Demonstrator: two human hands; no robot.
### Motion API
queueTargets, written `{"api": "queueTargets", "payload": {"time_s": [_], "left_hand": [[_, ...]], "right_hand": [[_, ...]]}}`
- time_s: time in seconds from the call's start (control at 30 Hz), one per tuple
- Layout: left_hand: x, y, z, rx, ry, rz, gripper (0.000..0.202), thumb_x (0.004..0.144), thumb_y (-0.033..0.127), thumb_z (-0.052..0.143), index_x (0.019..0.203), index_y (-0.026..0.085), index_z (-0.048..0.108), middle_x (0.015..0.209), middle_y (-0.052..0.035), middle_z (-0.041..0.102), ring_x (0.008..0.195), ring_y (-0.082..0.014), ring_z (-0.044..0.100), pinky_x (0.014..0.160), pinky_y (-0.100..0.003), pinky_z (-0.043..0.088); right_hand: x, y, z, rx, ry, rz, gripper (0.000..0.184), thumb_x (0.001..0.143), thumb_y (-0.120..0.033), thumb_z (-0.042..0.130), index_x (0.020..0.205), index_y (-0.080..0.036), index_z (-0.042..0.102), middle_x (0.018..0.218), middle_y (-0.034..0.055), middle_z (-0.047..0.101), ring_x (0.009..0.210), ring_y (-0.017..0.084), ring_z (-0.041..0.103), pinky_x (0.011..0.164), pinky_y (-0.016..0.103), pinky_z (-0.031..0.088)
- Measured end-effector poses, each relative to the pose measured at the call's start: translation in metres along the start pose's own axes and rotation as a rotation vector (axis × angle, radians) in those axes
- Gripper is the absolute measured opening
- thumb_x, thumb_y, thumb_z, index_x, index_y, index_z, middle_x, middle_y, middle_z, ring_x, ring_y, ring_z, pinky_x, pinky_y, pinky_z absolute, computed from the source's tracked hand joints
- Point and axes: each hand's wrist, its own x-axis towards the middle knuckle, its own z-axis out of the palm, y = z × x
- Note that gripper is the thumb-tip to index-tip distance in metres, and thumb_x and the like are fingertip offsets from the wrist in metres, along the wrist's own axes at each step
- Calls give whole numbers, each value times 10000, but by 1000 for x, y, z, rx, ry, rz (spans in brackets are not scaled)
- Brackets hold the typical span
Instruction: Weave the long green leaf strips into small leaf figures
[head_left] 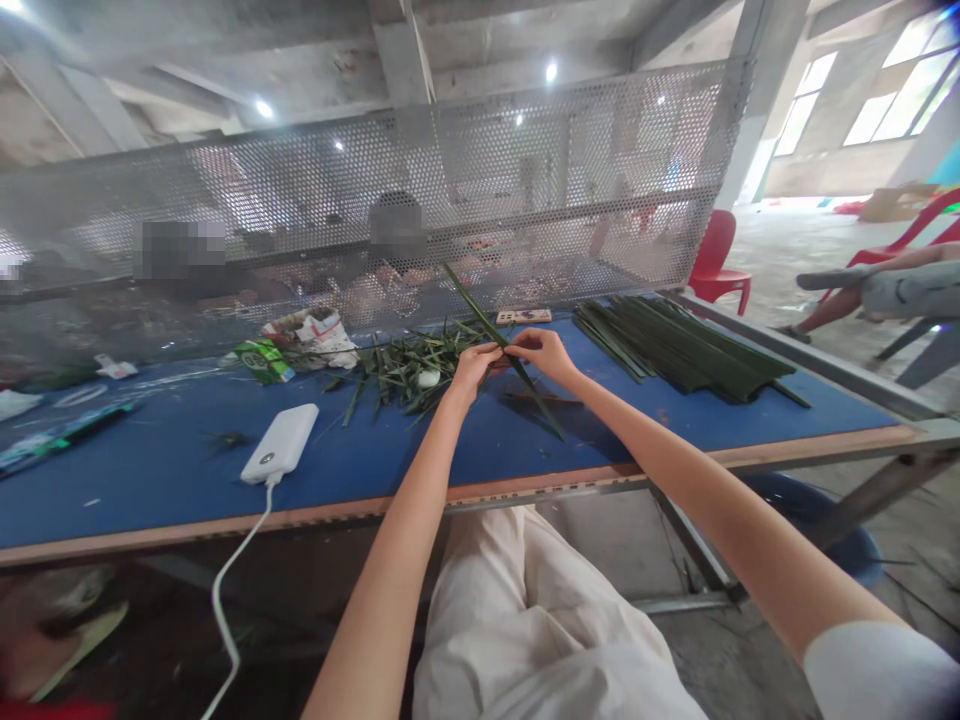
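1. Centrally, a long green leaf strip (pixel 466 295) is held slantwise just above the blue tabletop (pixel 150 470), its upper end pointing up and left, its lower tip reaching down and right towards the table's near edge.
2. The left hand (pixel 472 366) pinches the strip near its middle, fingers closed on it.
3. The right hand (pixel 544 351) pinches the same strip just beside the left; their fingertips nearly touch.
4. Just behind the left hand lies a loose heap of leaf trimmings (pixel 405 368).
5. To the right, well apart, a neat stack of leaf strips (pixel 675 345) lies on the table.
6. On the left, a white power bank (pixel 280 443) rests on the table, with its white cable (pixel 225 590) hanging over the near edge.
7. A perforated metal screen (pixel 450 190) stands along the far side; other people sit behind it, blurred.
8. At far right stands a red chair (pixel 716 262), with another person's legs (pixel 862 290) stretched out nearby.
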Motion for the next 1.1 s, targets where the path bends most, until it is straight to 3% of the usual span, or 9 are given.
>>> {"api": "queueTargets", "payload": {"time_s": [0.23,0.57,0.8,0.97,1.1], "left_hand": [[-3,-1,6,165,32,50,43,705,143,648,718,147,689,649,-17,681,649,-171,661,704,-313,527],[2,-7,-3,458,28,292,95,603,199,770,587,150,690,560,-10,649,590,-162,595,608,-255,449],[0,-7,-3,409,75,242,136,603,207,802,556,163,682,545,-31,642,642,-215,652,660,-290,480],[-1,-5,0,310,137,186,154,629,225,801,589,160,668,557,-26,642,601,-195,636,659,-309,505],[1,-4,3,230,125,136,114,694,224,748,672,148,666,657,-50,686,682,-209,661,725,-347,525]], "right_hand": [[1,4,-6,50,-31,113,406,596,-493,783,797,-164,657,731,47,674,623,139,586,490,235,457],[-1,0,-9,-9,-49,177,371,553,-490,791,644,-159,649,630,10,602,577,105,501,509,238,416],[-5,-7,-10,2,-69,246,315,605,-453,774,695,-155,721,682,35,652,621,114,532,527,231,421],[-1,0,-5,5,-67,182,347,686,-501,701,713,-155,713,647,36,636,578,118,525,516,241,420],[-3,-1,0,-113,67,97,338,784,-478,610,709,-157,681,617,35,617,548,128,523,526,257,422]]}}
